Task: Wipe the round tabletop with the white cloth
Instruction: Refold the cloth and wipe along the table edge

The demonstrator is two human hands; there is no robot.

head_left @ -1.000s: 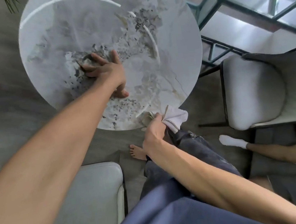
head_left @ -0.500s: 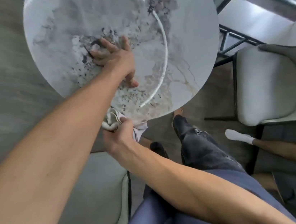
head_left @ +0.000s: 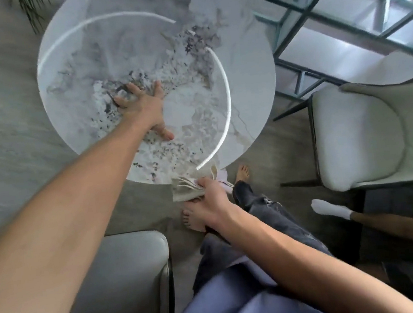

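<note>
The round marble-patterned tabletop (head_left: 241,73) fills the upper middle of the head view. My left hand (head_left: 142,107) lies flat on its centre, fingers spread, holding nothing. My right hand (head_left: 209,196) grips the bunched white cloth (head_left: 187,189) at the table's near rim, the cloth hanging partly over the edge. My bare feet show on the floor just below that rim.
A grey cushioned chair (head_left: 355,136) stands at the right, a second grey seat (head_left: 127,285) at the bottom left. A metal-framed glass partition (head_left: 338,7) runs along the upper right. Another person's leg with a white sock (head_left: 330,209) is at the right.
My right hand with the cloth has slid along the near rim, left half a second ago and now back to the right. My left hand stays flat on the tabletop.
</note>
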